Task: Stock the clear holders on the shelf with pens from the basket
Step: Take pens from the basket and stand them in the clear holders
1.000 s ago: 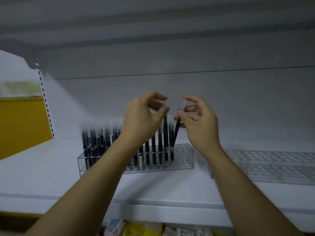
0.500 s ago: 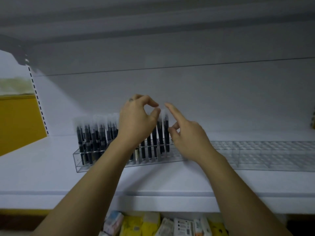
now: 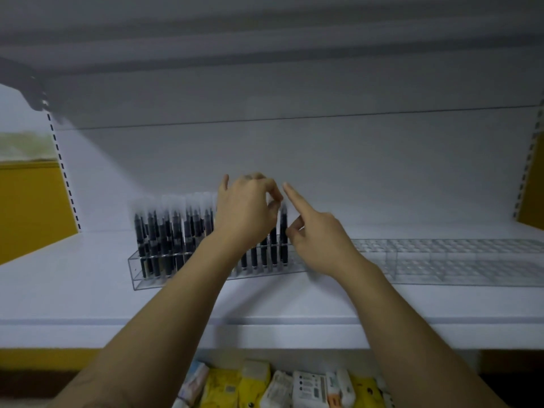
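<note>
Head view: apparently pinching the top of a pen [image 3: 274,245] with left fingers [image 3: 266,184] in the clear holder [image 3: 141,269] on the shelf [image 3: 88,290], pointing with empty right fingers [image 3: 297,200], risking tilting the crowded neighbouring pens [image 3: 164,240] by sideways nudging.

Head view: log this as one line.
left hand: curled over pens, grip unclear | right hand: index out, holding nothing | left holder: part filled | right holder: no pens

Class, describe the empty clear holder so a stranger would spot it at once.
Start at the wide white shelf. On it, look right of the person's right hand for the clear plastic grid holder. Unlike the neighbouring holder on its left, stocked with black pens, its slots hold nothing.
</note>
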The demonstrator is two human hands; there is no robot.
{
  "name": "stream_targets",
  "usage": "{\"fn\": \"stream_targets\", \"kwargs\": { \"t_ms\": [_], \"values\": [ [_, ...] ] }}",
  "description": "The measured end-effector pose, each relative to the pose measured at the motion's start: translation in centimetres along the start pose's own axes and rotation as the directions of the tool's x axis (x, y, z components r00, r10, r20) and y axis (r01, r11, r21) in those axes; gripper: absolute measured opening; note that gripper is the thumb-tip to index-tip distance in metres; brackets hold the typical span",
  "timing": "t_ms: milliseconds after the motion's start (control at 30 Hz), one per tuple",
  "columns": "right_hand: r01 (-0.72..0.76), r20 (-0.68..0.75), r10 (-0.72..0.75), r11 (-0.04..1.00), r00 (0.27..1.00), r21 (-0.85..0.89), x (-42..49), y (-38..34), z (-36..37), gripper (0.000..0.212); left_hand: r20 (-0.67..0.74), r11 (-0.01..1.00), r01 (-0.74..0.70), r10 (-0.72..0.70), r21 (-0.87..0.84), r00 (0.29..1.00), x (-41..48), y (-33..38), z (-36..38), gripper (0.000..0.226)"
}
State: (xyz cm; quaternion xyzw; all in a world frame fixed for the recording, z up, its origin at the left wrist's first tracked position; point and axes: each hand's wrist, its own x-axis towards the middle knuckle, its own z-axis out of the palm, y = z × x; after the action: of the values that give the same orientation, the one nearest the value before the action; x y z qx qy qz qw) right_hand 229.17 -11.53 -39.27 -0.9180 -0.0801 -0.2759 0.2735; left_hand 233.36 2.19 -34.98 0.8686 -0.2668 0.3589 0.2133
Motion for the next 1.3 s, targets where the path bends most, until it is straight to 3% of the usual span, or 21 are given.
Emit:
{"fn": "stream_targets", "kwargs": {
  "t_ms": [167,400,767,933,1100,1300],
  "values": [
    [-0.064,0.097,0.054,0.992,0.994,0.109,-1.0,-0.3,-0.5,0.090,-0.024,0.999,-0.043,0.043,-0.008,0.999,-1.9,0.0,-0.8,0.029],
    [-0.017,0.060,0.019,0.999,0.998,-0.046,-3.4,-1.7,-2.1,0.079,-0.051,0.992,-0.120,0.123,0.047,0.991,-6.8,0.9,-1.7,0.037],
    [-0.006,0.027,0.013,0.974,1.000,-0.226,-13.3,-1.9,-1.2,0.062,-0.076,0.992,-0.118,0.121,0.045,0.990,-16.7,2.4,-0.5,0.030],
    [0.054,-0.073,-0.065,0.988,0.995,-0.147,-18.8,-1.8,0.9,0.047,-0.110,0.993,-0.118,0.120,0.023,0.987,-21.5,3.0,0.8,0.022],
    [0.006,-0.067,-0.015,0.991,0.998,-0.133,-23.2,-0.2,4.6,0.042,-0.018,0.996,-0.091,0.091,0.018,0.996,-26.1,2.9,3.2,0.023],
    [-0.184,0.176,0.220,0.962,0.959,-0.204,-28.3,4.9,10.8,0.052,0.312,0.998,0.066,-0.070,0.024,0.948,-32.5,1.9,8.3,0.038]
  ]
}}
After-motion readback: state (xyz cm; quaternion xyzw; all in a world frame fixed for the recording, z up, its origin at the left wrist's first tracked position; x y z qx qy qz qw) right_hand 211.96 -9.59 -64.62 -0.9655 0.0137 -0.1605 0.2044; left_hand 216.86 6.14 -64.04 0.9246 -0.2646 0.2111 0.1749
